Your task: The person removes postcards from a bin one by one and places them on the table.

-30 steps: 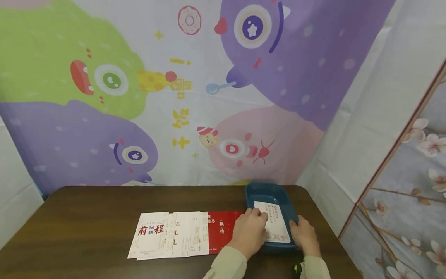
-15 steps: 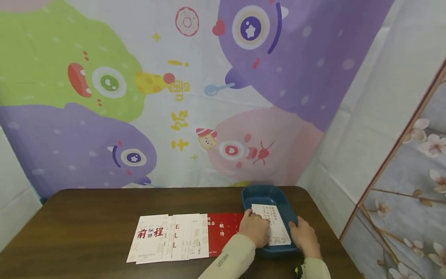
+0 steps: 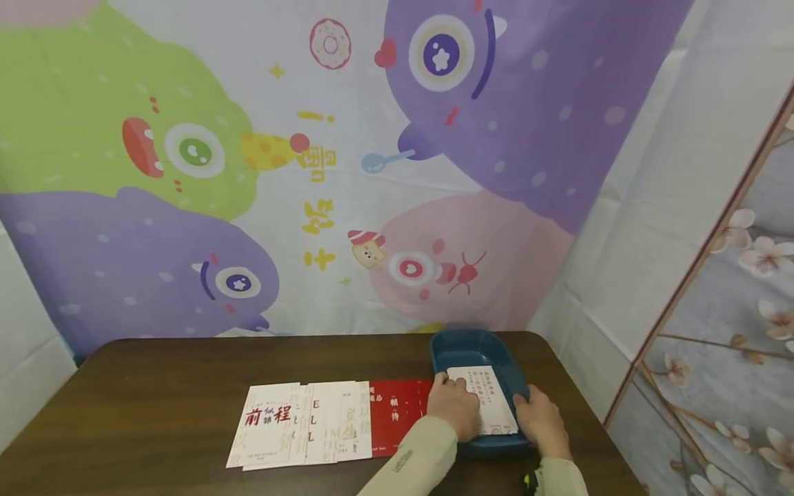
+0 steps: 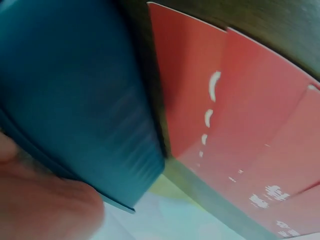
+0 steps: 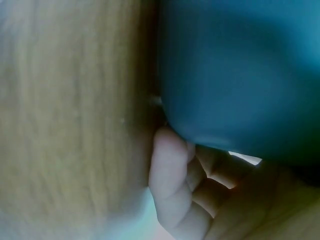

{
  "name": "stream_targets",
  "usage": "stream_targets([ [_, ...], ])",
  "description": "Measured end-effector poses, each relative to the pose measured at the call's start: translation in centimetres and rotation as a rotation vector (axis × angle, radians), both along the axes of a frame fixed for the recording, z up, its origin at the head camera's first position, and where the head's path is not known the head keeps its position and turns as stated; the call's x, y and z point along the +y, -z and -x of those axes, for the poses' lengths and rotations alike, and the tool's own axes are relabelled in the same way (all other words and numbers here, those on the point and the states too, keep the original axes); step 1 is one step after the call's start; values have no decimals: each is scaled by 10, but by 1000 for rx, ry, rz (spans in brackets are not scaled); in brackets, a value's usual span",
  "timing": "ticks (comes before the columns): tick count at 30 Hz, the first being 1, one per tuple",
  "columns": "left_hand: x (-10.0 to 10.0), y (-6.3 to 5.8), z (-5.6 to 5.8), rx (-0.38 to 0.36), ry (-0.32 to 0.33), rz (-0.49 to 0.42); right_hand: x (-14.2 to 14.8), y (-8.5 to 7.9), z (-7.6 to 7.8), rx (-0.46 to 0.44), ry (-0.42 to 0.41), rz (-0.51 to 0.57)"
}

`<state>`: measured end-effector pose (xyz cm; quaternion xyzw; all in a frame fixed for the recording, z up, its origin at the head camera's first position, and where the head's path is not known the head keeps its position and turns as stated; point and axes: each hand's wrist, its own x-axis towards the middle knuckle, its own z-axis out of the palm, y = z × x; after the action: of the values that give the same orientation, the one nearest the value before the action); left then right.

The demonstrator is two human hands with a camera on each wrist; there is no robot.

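Note:
A dark blue tray (image 3: 471, 348) stands on the right part of the table with white printed cards (image 3: 493, 406) lying in it. My left hand (image 3: 455, 408) reaches over the tray's left rim with bent fingers at the cards' left edge; the fingertips are partly hidden. In the left wrist view, one digit of that hand (image 4: 55, 207) lies over the rim. My right hand (image 3: 542, 421) holds the tray's right rim, with the thumb on top. In the right wrist view, curled fingers (image 5: 172, 170) sit under the tray's outer edge.
An overlapping row of cards lies left of the tray: white ones (image 3: 267, 420) at the left, red ones (image 3: 392, 417) at the right, close to the tray. The dark wooden table (image 3: 136, 413) ends at a cartoon-printed cloth (image 3: 322, 303). A flowered panel (image 3: 732, 344) stands at the right.
My left hand has pulled slightly back from over the cards toward the tray's left rim. The uppermost cards in the tray have shifted slightly. My right hand keeps its hold on the rim.

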<state>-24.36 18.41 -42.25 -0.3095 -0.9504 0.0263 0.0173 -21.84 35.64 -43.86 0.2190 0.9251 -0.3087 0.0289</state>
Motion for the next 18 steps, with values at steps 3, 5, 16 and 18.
stream_targets([
  [3, -6, 3, 0, 40, 71, -65, 0, 0, -2, 14, -14, -10],
  [5, -9, 7, 0, 78, 110, -122, 0, 0, -3, 25, -15, -20],
  [16, -20, 20, 8, -93, 122, -706, -2, -1, -6, 42, -14, -25],
  [18, -22, 21, 10, -130, 102, -890, -4, -2, -6, 38, -19, -20],
])
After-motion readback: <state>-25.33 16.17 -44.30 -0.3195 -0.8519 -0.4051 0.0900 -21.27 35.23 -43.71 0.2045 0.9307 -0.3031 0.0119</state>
